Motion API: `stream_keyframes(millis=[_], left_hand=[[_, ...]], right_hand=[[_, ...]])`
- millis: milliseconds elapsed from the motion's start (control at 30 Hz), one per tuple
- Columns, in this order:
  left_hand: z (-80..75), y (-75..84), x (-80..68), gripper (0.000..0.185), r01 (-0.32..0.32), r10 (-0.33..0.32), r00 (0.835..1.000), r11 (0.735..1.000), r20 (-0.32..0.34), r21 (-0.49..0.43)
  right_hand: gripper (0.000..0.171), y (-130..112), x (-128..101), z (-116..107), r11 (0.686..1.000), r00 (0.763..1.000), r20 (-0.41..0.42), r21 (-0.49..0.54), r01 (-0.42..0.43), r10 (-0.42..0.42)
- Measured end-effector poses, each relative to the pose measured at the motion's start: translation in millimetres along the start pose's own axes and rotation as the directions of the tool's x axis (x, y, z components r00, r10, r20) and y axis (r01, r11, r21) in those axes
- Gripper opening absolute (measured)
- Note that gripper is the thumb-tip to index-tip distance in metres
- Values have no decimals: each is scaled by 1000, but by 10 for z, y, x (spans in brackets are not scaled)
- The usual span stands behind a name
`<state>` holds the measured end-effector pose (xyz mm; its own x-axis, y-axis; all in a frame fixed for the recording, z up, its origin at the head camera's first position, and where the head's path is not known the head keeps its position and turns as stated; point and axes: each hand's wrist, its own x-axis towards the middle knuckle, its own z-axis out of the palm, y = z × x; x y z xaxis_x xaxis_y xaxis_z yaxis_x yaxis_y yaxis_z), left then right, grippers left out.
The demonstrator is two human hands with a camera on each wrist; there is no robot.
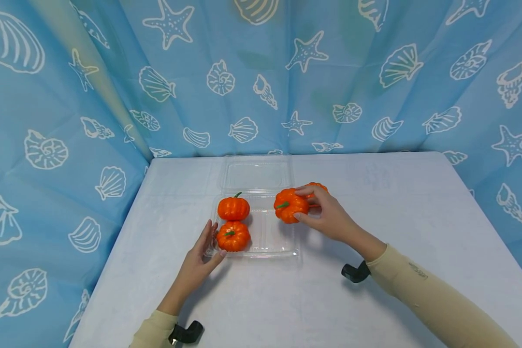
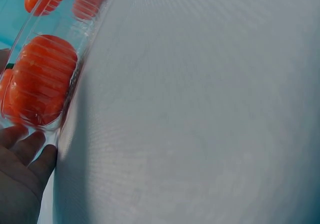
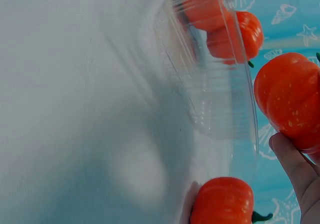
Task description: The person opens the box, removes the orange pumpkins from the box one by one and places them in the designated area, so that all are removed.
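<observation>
A clear plastic clamshell tray point(image 1: 265, 251) lies open on the white table, its lid point(image 1: 255, 175) folded back. Two small orange pumpkins sit in its left half, one behind point(image 1: 233, 208) and one in front point(image 1: 233, 236). My right hand point(image 1: 326, 212) grips a third pumpkin point(image 1: 290, 205) over the tray's right edge; the same pumpkin point(image 3: 290, 99) fills the right wrist view. A fourth pumpkin point(image 1: 316, 186) lies just behind that hand on the table. My left hand point(image 1: 202, 253) rests with straight fingers against the tray's front left corner, fingertips point(image 2: 30, 149) touching the tray wall point(image 2: 75, 79).
The white table point(image 1: 374, 203) is bordered by a blue seashell-print curtain point(image 1: 91, 121) on the left, back and right. Black wrist mounts point(image 1: 355, 272) sit on both forearms.
</observation>
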<state>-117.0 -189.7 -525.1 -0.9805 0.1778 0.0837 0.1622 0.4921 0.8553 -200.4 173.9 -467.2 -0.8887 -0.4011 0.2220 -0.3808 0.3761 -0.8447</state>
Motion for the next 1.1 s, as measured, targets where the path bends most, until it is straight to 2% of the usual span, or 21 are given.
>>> stream_keyframes(millis=[533,933,1100], left_hand=[[0,16,3,90,-7,7,1000,1000,-6,-17],[-4,10,2,91,7,-7,1000,1000,1,-22],[-5,0,-1,89,-6,6,1000,999,-5,-38]], right_hand=[[51,134,-159,-329,998,992,-114,-16,-65,63],[54,344,-283,-575,994,965,-239,58,-97,108],[53,471,-321,-654,989,948,-280,46,-143,150]])
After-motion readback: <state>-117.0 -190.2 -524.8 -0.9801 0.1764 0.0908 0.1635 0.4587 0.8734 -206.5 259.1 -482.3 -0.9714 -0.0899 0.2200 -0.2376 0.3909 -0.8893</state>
